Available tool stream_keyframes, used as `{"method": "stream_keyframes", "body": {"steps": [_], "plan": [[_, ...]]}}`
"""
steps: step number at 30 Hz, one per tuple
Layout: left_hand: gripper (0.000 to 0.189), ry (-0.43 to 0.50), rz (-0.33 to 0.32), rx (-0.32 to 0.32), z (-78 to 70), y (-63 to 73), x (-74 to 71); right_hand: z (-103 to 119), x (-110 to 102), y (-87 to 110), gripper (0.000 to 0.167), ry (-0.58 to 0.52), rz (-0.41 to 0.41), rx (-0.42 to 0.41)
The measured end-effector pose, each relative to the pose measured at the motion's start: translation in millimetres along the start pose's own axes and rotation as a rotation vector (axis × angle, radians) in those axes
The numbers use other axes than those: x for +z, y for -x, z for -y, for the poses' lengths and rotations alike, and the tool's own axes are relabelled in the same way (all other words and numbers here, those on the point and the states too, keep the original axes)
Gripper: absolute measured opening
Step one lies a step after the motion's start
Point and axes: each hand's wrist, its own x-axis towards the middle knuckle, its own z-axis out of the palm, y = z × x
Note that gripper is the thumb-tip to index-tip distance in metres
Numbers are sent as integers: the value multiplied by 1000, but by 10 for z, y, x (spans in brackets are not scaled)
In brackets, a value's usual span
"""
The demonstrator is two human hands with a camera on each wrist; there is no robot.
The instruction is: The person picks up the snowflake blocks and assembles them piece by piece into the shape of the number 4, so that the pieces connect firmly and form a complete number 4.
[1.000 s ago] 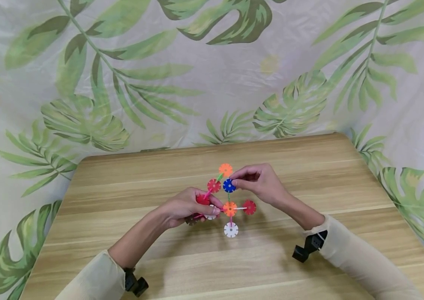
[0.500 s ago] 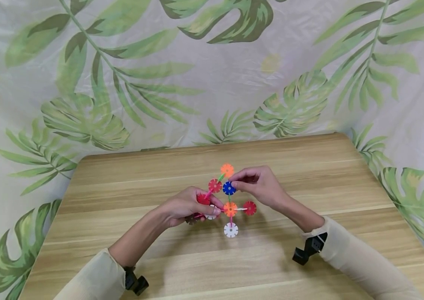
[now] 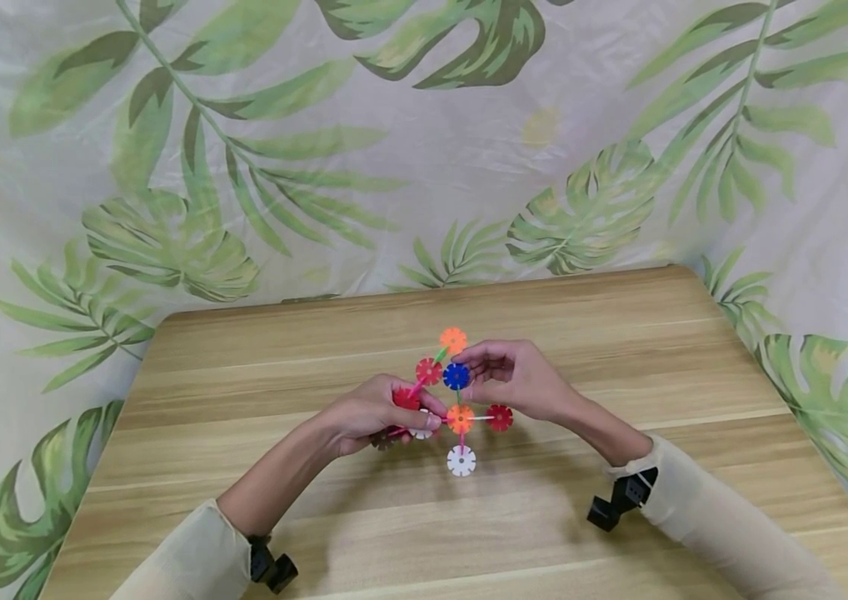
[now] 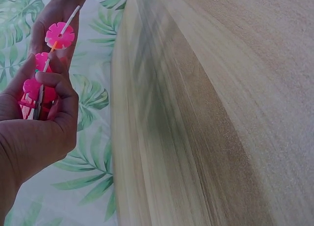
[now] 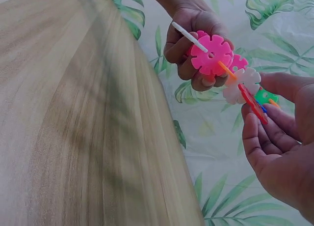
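Note:
Both hands are at a model made of notched plastic snowflake discs joined into chains (image 3: 460,418). My left hand (image 3: 364,417) grips its left part, thumb laid over a white disc (image 3: 422,431) and a red disc (image 3: 406,399) showing above. With curled fingers, my right hand (image 3: 521,379) holds the blue disc (image 3: 456,377), index fingertip at its top edge and thumb near its lower edge. An orange disc (image 3: 453,339) tops the model. A red disc (image 3: 500,417) sticks out right, a white one (image 3: 461,460) hangs lowest. The right wrist view shows a green disc (image 5: 265,96) between right thumb and fingers.
The wooden table (image 3: 544,533) spreads below the hands, its far edge close to a leaf-patterned cloth (image 3: 424,167). Each wrist carries a small black camera, one at the left sleeve (image 3: 270,567) and one at the right (image 3: 622,497).
My right hand has moved slightly down. Its thumb has slid from the blue disc's face to below it, apart from the index finger. My left hand stays where it was.

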Motion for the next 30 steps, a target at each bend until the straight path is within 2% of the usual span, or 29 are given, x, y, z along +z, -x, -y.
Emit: {"method": "stream_keyframes", "body": {"steps": [5,12,16,22,30], "plan": [[17,9,1,3,2,1,-2,18,17,16,53,-26,13,34],[16,19,-11,-5,-2,2,-6,8,78,7,60,-133,6,69],[17,24,-16,-9,-9,4,-5,8,100,12,60,-151,-9,87],[17,21,-20,-5,-6,-4,-6,-16,103,9,57,-113,-28,94],[16,30,-15,-2,0,-7,3,-46,103,-2,51,-140,-41,80]]}}
